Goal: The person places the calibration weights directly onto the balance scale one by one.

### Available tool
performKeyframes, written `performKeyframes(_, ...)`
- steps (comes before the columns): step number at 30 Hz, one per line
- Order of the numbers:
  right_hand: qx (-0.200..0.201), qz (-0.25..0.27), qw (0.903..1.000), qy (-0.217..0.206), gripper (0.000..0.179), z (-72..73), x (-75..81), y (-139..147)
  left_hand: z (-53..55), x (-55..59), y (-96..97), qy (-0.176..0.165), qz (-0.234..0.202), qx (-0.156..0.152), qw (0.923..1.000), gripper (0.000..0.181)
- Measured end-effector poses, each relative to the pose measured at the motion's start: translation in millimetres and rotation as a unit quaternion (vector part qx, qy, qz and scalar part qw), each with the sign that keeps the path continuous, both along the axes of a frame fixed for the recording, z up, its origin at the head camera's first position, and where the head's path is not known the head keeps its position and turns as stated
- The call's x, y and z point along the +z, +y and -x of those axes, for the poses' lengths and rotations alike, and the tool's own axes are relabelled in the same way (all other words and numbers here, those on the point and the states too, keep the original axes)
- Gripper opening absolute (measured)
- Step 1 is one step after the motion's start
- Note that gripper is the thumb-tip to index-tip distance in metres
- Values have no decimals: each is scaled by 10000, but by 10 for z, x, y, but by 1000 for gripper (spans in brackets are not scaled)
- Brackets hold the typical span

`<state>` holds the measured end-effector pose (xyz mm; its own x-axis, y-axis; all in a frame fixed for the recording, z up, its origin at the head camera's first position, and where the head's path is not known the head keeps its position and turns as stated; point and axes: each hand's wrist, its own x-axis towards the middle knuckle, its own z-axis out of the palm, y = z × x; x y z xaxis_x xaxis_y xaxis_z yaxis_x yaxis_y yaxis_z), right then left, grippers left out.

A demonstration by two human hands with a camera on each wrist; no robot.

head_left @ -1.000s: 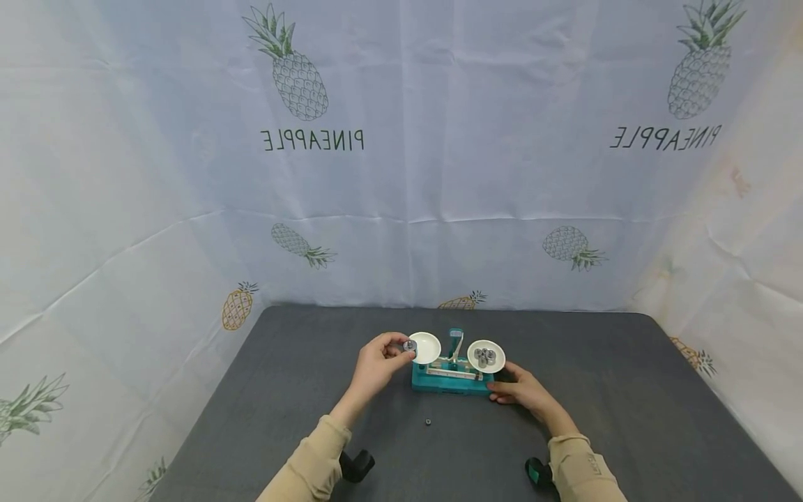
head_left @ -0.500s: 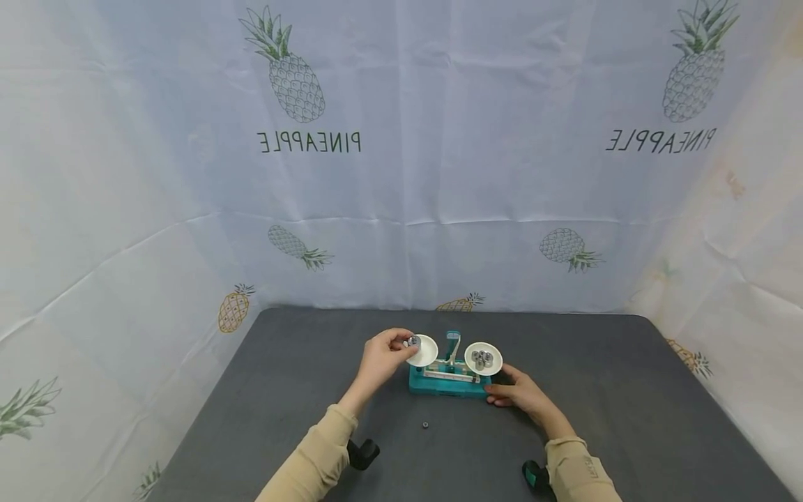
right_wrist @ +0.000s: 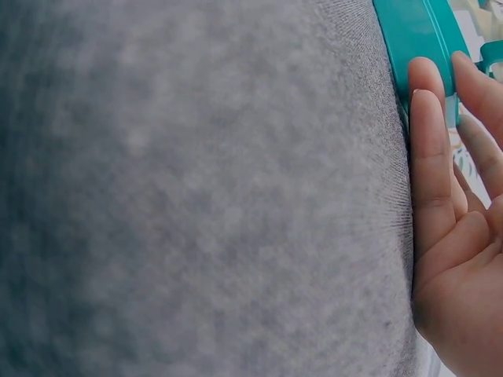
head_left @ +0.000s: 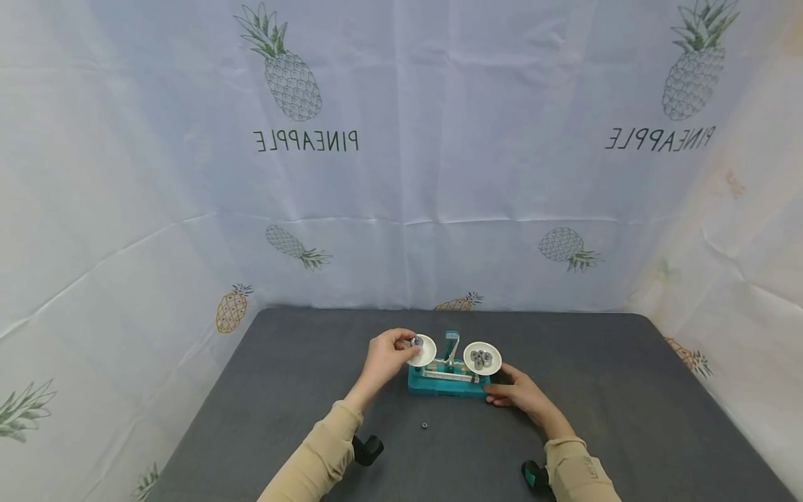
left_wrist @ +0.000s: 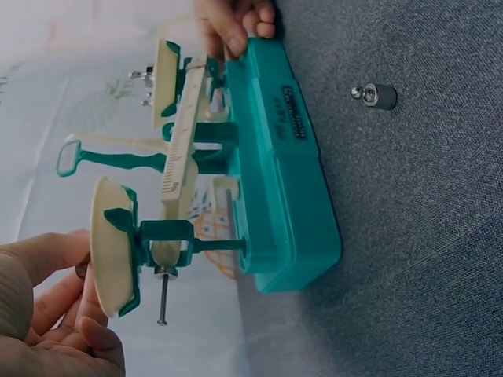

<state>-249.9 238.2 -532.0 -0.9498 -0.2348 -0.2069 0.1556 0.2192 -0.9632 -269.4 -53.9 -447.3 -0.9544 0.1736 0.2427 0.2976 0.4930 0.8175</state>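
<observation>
A teal balance scale with two cream pans stands on the dark table. My left hand pinches a shiny metal weight over the left pan. In the left wrist view the left hand is right at that pan's rim, and the pan hides most of the weight. Several metal weights sit together in the right pan. My right hand holds the right end of the base; in the right wrist view its fingers lie low along the table against the teal base.
A small metal weight rests on the table in front of the scale, also seen as a knobbed cylinder in the left wrist view. A white cloth printed with pineapples hangs behind the table and along its sides.
My left hand has carried the weight slightly to the right, from the left pan's outer edge to over the pan. The right hand keeps its place on the base.
</observation>
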Motion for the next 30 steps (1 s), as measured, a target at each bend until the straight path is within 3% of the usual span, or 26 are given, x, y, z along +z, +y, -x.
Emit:
performKeyframes(18,18,26,10000,-2,85,-2,0,-1,-16,-14,-2,72,82,11,9999,31)
performKeyframes(30,-36,10,10000,12,84,-15,10,-17,-158,-10,-63,280,-430,255,9984,22)
